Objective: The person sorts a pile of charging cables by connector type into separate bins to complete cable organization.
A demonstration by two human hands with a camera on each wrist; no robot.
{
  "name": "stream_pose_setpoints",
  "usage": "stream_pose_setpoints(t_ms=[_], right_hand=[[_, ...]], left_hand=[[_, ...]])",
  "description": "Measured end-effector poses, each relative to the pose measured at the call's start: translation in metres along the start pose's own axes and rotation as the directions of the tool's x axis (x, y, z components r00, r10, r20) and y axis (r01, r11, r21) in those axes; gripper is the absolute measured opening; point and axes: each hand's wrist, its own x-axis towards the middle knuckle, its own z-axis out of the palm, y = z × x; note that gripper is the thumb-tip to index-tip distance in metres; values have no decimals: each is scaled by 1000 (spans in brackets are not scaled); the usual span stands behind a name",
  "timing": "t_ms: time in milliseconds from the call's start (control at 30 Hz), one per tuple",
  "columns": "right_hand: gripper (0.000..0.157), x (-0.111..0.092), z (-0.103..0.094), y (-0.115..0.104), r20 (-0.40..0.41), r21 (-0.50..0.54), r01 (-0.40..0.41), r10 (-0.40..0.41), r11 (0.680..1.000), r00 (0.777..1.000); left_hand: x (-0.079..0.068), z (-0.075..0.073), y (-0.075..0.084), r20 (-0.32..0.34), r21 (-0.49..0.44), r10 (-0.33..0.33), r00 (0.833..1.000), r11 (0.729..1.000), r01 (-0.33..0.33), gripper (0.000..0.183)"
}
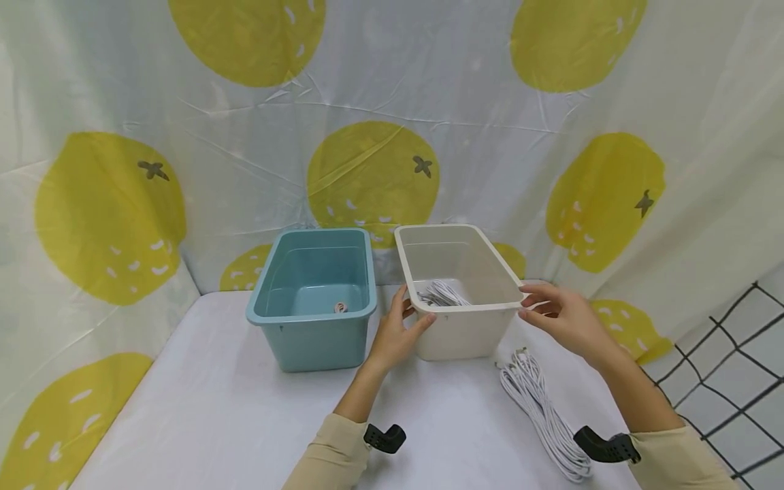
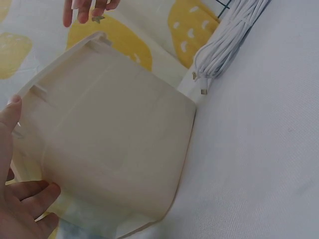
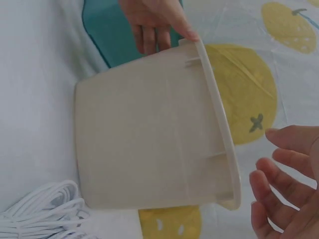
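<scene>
A cream plastic bin (image 1: 462, 335) stands on the white-covered table, with a bundle of white cable (image 1: 442, 294) lying inside it. At its front left corner my left hand (image 1: 392, 338) grips the bin, thumb on the rim and fingers along the side wall. My right hand (image 1: 565, 320) is beside the front right corner; in the right wrist view its loosely bent fingers (image 3: 271, 196) are apart from the rim and hold nothing. A longer coil of white cable (image 1: 542, 415) with metal plugs lies on the table in front of the bin, to the right.
To the left stands a teal bin (image 1: 321, 346) with a small pinkish object (image 1: 340, 307) in it. A lemon-print curtain (image 1: 478, 150) hangs behind both bins. Black wire mesh (image 1: 729, 381) borders the table at the right.
</scene>
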Motion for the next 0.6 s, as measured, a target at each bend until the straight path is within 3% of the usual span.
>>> stream_pose_setpoints(t_ms=[233,600], right_hand=[[43,-22,7,9,-44,-45,8,-10,999,999],[45,-56,19,30,-53,-65,-91,88,994,995]], left_hand=[[0,-1,0,1,-7,6,1000,1000,-6,87],[1,0,-1,0,-2,32,1000,1000,-32,84]])
